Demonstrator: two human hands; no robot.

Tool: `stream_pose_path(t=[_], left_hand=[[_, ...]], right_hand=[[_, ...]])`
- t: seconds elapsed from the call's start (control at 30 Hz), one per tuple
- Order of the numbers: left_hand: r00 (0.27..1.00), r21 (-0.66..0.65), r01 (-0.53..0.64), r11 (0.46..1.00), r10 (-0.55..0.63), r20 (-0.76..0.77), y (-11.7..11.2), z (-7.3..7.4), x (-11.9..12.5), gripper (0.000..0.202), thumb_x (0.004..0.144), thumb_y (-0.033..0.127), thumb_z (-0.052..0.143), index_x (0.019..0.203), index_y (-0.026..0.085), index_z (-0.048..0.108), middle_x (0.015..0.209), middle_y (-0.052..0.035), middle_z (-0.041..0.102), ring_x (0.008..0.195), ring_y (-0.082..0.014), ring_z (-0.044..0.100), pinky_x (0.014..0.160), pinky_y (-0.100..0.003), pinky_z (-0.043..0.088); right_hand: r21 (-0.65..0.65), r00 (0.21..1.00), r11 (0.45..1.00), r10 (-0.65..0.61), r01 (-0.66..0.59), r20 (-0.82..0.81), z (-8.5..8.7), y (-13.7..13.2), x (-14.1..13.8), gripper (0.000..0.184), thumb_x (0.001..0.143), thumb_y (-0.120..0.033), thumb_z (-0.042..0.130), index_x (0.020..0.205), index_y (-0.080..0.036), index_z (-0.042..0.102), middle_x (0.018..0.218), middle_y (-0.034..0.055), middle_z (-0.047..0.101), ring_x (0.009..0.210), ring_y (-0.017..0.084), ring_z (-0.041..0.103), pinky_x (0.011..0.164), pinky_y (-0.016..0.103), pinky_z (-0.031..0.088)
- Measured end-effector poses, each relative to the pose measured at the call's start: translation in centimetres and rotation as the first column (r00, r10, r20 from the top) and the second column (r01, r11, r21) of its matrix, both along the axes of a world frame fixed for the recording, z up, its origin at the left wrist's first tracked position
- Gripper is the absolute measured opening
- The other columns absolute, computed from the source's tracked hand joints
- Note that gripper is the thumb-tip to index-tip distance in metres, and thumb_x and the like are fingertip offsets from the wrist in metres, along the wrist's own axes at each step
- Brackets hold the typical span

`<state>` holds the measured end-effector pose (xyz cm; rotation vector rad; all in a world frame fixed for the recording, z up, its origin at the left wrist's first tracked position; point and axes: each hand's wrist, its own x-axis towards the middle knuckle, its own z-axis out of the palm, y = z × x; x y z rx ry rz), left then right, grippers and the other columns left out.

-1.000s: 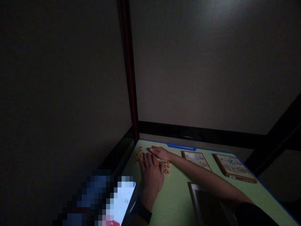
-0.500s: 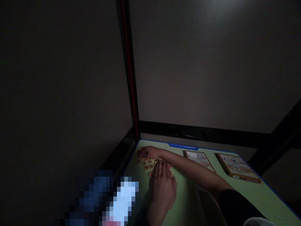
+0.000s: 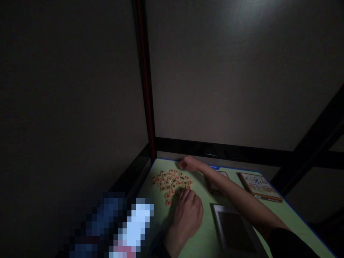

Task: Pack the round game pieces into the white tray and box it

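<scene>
Round pale Chinese chess pieces (image 3: 168, 181), marked in red or black, lie in a loose cluster on the green table (image 3: 205, 224). My left hand (image 3: 188, 211) is at the near right side of the cluster, palm down, its fingers loosely bent beside the closest pieces. Its fingertips are partly hidden, and I see no piece held in it. Beyond the cluster, near the table's far edge, my right hand (image 3: 189, 163) has its fingers curled in. Whatever is inside them, if anything, is hidden.
A flat printed box (image 3: 262, 184) lies at the right. My right forearm partly covers a second printed box (image 3: 223, 175). A dark panel with a grey frame (image 3: 236, 229) lies nearer to me. Dark walls (image 3: 228, 89) meet behind the table. A pixelated patch (image 3: 134, 225) covers the lower left.
My right hand has moved off the pieces, to the right and toward the far edge. My left hand has drawn back slightly with fingers more bent. More pieces and the framed panel now show.
</scene>
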<state>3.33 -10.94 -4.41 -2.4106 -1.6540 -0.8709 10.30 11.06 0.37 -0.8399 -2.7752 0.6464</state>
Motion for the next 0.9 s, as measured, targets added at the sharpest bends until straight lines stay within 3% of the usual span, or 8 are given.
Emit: stream_pose_path(t=[0.13,0.23,0.33,0.5,0.7,0.9], left_hand=[[1.0,-0.153,-0.012,0.988,0.008,-0.026,-0.7,1.1,0.4,0.022,0.093,0.018,0.045,0.09,0.018,0.067,0.093,-0.0074,0.07,0.093,-0.0229,0.065,0.091,-0.041,0.052],[0.997,-0.341,0.012,0.94,-0.038,-0.072,-1.1,1.7,0.5,0.027,0.095,0.022,0.042,0.093,0.018,0.069,0.093,-0.0083,0.072,0.09,-0.0235,0.067,0.085,-0.039,0.053],[0.989,-0.432,0.027,0.902,-0.086,-0.117,-1.4,1.9,0.5,0.03,0.096,0.025,0.04,0.096,0.018,0.07,0.095,-0.01,0.073,0.092,-0.0255,0.068,0.085,-0.041,0.052],[0.984,-0.468,0.028,0.883,-0.108,-0.145,-1.4,1.9,0.6,0.033,0.095,0.027,0.04,0.101,0.017,0.07,0.1,-0.0124,0.073,0.098,-0.027,0.067,0.088,-0.041,0.05],[0.99,-0.458,-0.051,0.887,-0.016,-0.143,-1.3,2.2,0.8,0.036,0.094,0.023,0.037,0.1,0.014,0.072,0.096,-0.0136,0.074,0.092,-0.0258,0.069,0.084,-0.04,0.05],[0.987,-0.462,-0.072,0.884,-0.002,-0.159,-1.3,2.6,0.6,0.036,0.092,0.026,0.042,0.094,0.014,0.075,0.094,-0.0146,0.076,0.09,-0.0265,0.07,0.083,-0.04,0.051]], right_hand=[[-0.028,0.996,0.998,-0.062,0.064,0.064,-0.9,-0.9,2.2,0.024,0.07,-0.007,0.064,0.087,-0.016,0.079,0.072,0.0021,0.075,0.074,0.018,0.069,0.07,0.024,0.047],[-0.07,0.994,0.995,-0.07,0.075,0.079,-1.5,-1.6,2.8,0.03,0.069,-0.005,0.062,0.09,-0.017,0.08,0.075,0.0015,0.076,0.077,0.018,0.07,0.07,0.023,0.048],[-0.112,0.993,0.989,-0.085,0.094,0.083,-1.9,-1.7,3.0,0.037,0.066,-0.001,0.059,0.094,-0.015,0.079,0.075,0.002,0.076,0.074,0.017,0.071,0.065,0.022,0.05],[-0.134,0.993,0.985,-0.105,0.111,0.052,-1.8,-1.8,3.4,0.039,0.066,0.0,0.057,0.096,-0.013,0.078,0.074,0.0019,0.075,0.067,0.015,0.069,0.062,0.022,0.05],[-0.106,0.997,0.991,-0.078,0.079,0.014,-0.7,-3.4,4.3,0.035,0.067,-0.001,0.06,0.094,-0.014,0.078,0.079,0.0033,0.076,0.071,0.017,0.069,0.066,0.024,0.051],[0.064,1.0,0.998,-0.001,0.0,0.026,0.4,-6.4,3.5,0.028,0.07,0.0,0.058,0.084,-0.016,0.076,0.078,0.0032,0.075,0.072,0.016,0.068,0.066,0.023,0.045]])
